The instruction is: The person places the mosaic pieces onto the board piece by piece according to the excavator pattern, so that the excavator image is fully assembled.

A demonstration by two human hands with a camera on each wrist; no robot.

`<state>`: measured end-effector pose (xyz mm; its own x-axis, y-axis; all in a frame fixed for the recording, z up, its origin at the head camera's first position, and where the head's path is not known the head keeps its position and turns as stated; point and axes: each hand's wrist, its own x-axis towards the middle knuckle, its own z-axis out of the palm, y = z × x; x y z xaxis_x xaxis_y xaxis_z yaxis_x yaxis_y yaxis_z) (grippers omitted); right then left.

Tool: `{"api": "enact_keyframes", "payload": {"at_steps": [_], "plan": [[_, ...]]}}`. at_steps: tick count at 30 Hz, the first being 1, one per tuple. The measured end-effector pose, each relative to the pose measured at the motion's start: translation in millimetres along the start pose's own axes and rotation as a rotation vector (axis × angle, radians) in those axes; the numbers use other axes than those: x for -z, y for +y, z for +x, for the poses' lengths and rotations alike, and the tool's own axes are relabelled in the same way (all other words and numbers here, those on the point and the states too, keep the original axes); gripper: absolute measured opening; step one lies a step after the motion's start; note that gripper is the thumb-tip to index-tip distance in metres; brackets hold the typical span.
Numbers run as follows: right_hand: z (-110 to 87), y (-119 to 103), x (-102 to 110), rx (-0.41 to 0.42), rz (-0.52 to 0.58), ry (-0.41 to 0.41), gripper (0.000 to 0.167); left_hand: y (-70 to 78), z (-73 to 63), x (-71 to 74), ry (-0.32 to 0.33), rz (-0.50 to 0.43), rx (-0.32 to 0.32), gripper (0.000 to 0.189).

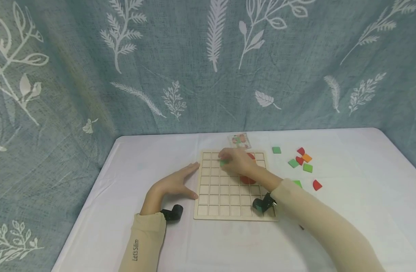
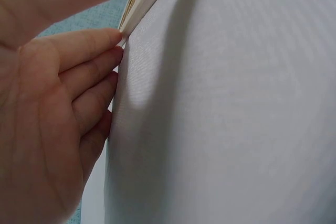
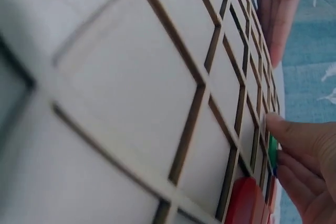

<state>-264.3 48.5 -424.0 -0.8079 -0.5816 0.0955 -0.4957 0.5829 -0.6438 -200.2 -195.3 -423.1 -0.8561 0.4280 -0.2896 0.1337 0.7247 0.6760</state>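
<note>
A pale wooden grid board (image 1: 214, 209) lies on the table. My left hand (image 1: 172, 184) is spread at its left edge, thumb and forefinger apart; in the left wrist view the fingertips (image 2: 116, 36) meet the board's side. Over the upper part of the grid, my right hand (image 1: 239, 161) pinches a green tile (image 1: 223, 163) between thumb and fingers. The right wrist view shows that green tile (image 3: 272, 149) right at the grid's cells. Red pieces (image 1: 247, 180) sit in cells beside the right hand, partly hidden by it.
A small picture card (image 1: 239, 140) lies behind the board. To the right are scattered green tiles (image 1: 308, 167), red quarter-round pieces (image 1: 317, 185) and an orange tile (image 1: 306, 158). One light green tile (image 1: 297, 183) lies beside the right sleeve. A patterned curtain (image 1: 194, 68) hangs behind the table.
</note>
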Motion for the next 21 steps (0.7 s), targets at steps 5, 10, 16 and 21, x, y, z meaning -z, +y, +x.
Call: {"api": "enact_keyframes", "payload": {"at_steps": [5, 10, 16, 21], "plan": [[-0.3, 0.1, 3.3, -0.054, 0.061, 0.016, 0.038, 1.9, -0.3, 1.0, -0.003, -0.013, 0.001, 0.106], [-2.4, 2.7, 9.6, -0.027, 0.158, 0.096, 0.03, 1.8, 0.6, 1.6, -0.006, -0.014, 0.023, 0.107], [-11.9, 7.2, 19.3, -0.032, 0.258, 0.081, 0.032, 0.6, 1.3, 1.8, 0.0, -0.003, 0.02, 0.107], [-25.5, 11.6, 33.7, -0.042, 0.356, -0.048, 0.037, 1.2, 0.7, 1.9, -0.003, 0.001, 0.016, 0.106]]}}
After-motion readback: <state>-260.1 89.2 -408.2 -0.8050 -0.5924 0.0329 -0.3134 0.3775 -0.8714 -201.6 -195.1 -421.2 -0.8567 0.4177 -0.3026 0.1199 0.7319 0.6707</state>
